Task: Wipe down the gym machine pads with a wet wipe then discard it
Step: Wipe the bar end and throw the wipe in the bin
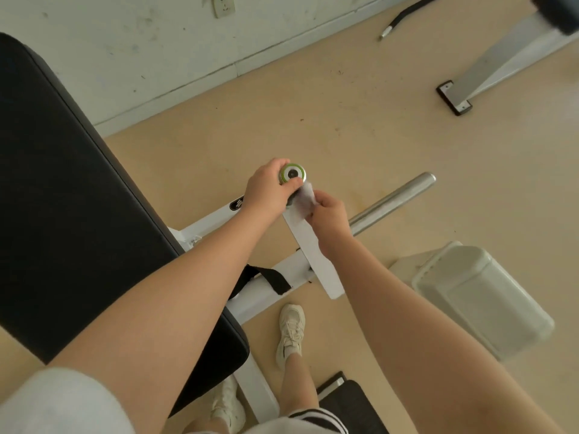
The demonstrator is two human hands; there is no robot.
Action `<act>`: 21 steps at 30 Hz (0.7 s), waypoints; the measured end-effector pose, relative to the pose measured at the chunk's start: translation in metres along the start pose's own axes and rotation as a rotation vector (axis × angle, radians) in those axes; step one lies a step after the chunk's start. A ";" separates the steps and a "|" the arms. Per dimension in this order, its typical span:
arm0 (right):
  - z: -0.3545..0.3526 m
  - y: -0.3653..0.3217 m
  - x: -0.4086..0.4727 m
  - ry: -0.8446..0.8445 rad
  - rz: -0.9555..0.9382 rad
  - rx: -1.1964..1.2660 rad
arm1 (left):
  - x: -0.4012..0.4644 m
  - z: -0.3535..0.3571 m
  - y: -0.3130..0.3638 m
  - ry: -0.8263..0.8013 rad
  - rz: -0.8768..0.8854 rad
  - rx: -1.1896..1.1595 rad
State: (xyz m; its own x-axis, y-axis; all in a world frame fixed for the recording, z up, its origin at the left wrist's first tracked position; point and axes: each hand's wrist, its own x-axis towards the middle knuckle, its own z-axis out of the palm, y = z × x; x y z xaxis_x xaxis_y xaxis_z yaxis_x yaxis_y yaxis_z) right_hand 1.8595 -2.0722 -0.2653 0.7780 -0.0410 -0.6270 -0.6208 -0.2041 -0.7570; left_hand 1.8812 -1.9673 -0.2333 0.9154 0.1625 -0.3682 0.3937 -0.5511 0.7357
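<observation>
From my remote seat: the left hand (266, 189) curls its fingers (293, 182) round the green-ringed chrome end cap (293, 174) of the gym machine's white upright bar (310, 249), while the right hand (329, 214), just at its 4 o'clock, pinches a crumpled wet wipe (305, 195) against the bar below the cap. The wipe is blurred, so I cannot tell how much of it lies on the metal.

The long black pad (78, 198), at 9 o'clock of the hands, is touched by neither hand; I judge the padded surfaces may yet be waiting. The risk as I read it: the small wipe, held by the fingertips alone, could slip and drop to the tan floor (344, 120), picking up the grit visible there. It could also dry out on metal before reaching the pads.

A pale plastic bin (482, 296) sits at 4 o'clock of the hands, well apart. I see nothing in it, though its depth is hard to read.
</observation>
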 end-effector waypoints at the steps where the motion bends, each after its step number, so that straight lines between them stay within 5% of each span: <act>1: -0.005 0.004 -0.015 -0.010 0.003 -0.025 | -0.007 0.000 0.003 0.013 0.014 0.035; 6: -0.052 0.045 -0.098 0.308 0.055 0.028 | -0.072 -0.021 0.005 -0.064 0.253 0.165; 13: -0.100 0.117 -0.233 0.676 0.208 0.196 | -0.154 -0.044 0.027 -0.198 0.272 0.201; 21: -0.204 0.123 -0.268 0.866 0.196 0.407 | -0.189 0.008 0.083 -0.353 0.419 0.293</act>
State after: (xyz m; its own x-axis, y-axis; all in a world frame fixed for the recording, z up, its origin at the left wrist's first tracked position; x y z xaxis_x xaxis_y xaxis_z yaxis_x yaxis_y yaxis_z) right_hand 1.5945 -2.2855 -0.1531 0.3586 -0.7757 -0.5194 -0.6062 0.2296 -0.7614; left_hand 1.7397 -2.0500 -0.1070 0.8846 -0.3696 -0.2844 -0.0787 -0.7194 0.6901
